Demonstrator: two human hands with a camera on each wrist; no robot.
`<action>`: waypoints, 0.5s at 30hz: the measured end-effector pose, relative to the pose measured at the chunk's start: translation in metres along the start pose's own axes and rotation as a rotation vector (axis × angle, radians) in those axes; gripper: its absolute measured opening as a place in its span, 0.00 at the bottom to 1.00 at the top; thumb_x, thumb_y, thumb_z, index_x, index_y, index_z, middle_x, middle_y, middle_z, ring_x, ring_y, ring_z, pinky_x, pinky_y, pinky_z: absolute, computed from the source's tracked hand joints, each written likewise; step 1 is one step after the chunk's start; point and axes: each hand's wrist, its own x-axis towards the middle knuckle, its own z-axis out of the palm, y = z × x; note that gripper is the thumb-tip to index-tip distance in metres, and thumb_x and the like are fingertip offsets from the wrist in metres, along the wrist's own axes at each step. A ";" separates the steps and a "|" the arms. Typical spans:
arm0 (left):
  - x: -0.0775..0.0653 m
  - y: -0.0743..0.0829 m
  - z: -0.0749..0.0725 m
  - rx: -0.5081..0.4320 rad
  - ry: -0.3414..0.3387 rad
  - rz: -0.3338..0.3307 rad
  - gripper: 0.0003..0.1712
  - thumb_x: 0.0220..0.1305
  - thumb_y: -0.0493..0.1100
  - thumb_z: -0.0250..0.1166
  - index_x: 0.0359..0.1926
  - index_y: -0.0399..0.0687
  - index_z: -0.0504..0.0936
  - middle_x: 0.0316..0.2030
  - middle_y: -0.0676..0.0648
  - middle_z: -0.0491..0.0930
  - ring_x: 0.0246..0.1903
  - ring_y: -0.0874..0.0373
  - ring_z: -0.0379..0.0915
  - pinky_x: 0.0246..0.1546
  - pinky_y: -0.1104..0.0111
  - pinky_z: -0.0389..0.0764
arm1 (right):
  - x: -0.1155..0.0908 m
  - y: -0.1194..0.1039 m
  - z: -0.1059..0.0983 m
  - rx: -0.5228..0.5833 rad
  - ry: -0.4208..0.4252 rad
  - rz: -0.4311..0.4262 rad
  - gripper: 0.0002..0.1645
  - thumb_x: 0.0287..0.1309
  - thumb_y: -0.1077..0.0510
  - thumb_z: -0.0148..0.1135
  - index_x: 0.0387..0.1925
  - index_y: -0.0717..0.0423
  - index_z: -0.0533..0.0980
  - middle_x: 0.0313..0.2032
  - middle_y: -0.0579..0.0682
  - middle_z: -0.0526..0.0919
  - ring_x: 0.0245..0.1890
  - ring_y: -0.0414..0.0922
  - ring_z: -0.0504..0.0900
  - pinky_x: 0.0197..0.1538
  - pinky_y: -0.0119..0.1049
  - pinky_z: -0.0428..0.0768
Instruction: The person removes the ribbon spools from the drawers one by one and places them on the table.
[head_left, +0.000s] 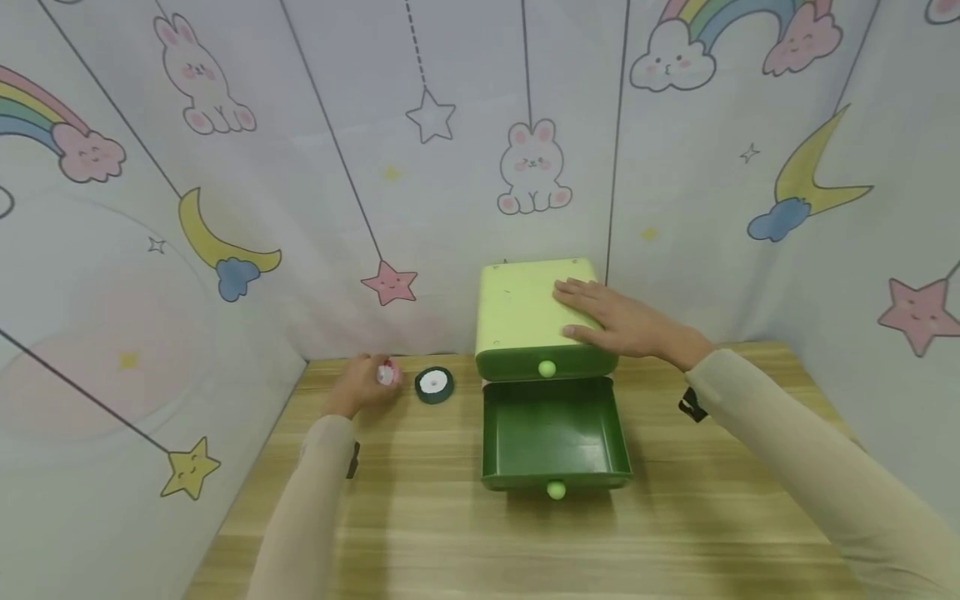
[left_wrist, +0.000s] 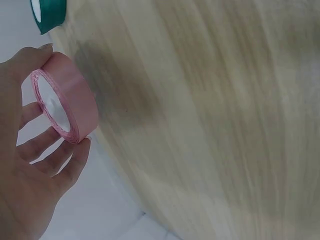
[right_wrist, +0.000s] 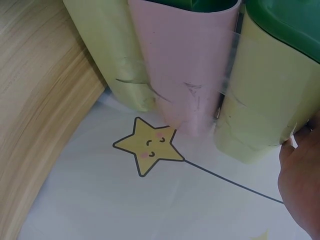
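At the back left of the table, my left hand [head_left: 357,387] holds a roll of pink ribbon [left_wrist: 80,102] by its edges, thumb on one side and fingertips on the other. A dark green ribbon roll [head_left: 434,385] with a white core lies flat just right of that hand. My right hand [head_left: 621,321] rests with extended fingers on the light green top of a small drawer unit [head_left: 517,304]. Its lower drawer [head_left: 555,442] is pulled out and shows a bare green inside. The upper drawer, with a round knob [head_left: 547,368], is closed.
The unit stands on a wood-grain table [head_left: 450,542] against a cartoon-printed curtain [head_left: 450,200]. More curtain closes off both sides. In the right wrist view the unit's side shows a pink middle section [right_wrist: 187,65] between two light green ones.
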 end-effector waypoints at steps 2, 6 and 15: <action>0.000 -0.002 0.005 -0.008 -0.004 0.001 0.31 0.68 0.54 0.66 0.63 0.39 0.80 0.55 0.34 0.82 0.50 0.42 0.78 0.55 0.47 0.82 | 0.000 0.000 0.000 -0.001 0.001 -0.001 0.44 0.78 0.35 0.48 0.84 0.48 0.51 0.85 0.48 0.48 0.86 0.53 0.44 0.85 0.58 0.48; -0.001 -0.005 0.012 -0.009 -0.020 -0.016 0.33 0.68 0.55 0.66 0.65 0.37 0.79 0.58 0.33 0.81 0.52 0.41 0.78 0.57 0.45 0.81 | 0.000 -0.001 -0.001 -0.001 0.000 0.000 0.44 0.78 0.34 0.48 0.84 0.47 0.51 0.85 0.47 0.48 0.86 0.52 0.44 0.86 0.57 0.48; 0.000 -0.002 0.021 0.001 -0.045 -0.042 0.28 0.72 0.56 0.61 0.63 0.44 0.81 0.57 0.36 0.81 0.53 0.43 0.77 0.57 0.46 0.81 | 0.000 -0.001 -0.002 -0.006 -0.005 0.002 0.44 0.78 0.35 0.48 0.84 0.48 0.52 0.85 0.48 0.48 0.86 0.53 0.45 0.86 0.57 0.48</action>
